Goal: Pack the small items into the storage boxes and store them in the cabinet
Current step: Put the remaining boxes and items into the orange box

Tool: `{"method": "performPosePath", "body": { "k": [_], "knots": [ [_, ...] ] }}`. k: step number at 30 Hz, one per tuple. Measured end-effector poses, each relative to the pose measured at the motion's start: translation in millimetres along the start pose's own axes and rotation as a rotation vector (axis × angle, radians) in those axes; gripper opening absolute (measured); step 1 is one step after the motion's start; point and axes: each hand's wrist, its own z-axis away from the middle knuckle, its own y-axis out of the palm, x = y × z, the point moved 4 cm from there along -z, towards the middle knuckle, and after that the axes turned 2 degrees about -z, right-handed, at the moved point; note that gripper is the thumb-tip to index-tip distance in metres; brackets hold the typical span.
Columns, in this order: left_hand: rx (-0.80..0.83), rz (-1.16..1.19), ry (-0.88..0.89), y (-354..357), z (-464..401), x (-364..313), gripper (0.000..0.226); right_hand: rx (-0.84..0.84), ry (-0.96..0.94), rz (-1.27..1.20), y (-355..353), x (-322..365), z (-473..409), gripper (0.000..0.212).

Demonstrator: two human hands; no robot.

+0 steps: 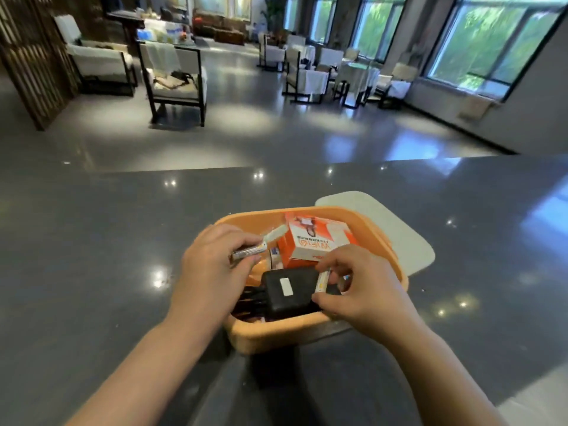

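An orange storage box (310,333) sits on the grey worktop (92,241). The left hand (209,272) grips a small tube (249,251) at the box's 10 o'clock; the right hand (362,290) pinches a small packet (322,281) beside the black case (289,290).

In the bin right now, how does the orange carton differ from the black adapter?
The orange carton is a bright, tall printed box at the far end; the black adapter is dark, flatter, with a white sticker, at the near end. The right hand touches the adapter, not the carton. Both sit inside the orange storage box.
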Motion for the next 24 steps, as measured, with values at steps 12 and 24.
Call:
{"method": "performPosePath", "body": {
  "k": [12,24],
  "knots": [
    [-0.013,-0.037,-0.053,32.9,-7.5,-11.6,0.023,0.318,0.080,0.225,-43.2,-60.8,-41.2,0.038],
    [0.078,0.018,-0.096,66.6,-7.6,-13.5,0.025,0.545,-0.019,0.280,-2.0,-87.5,-58.6,0.035]
  ]
}}
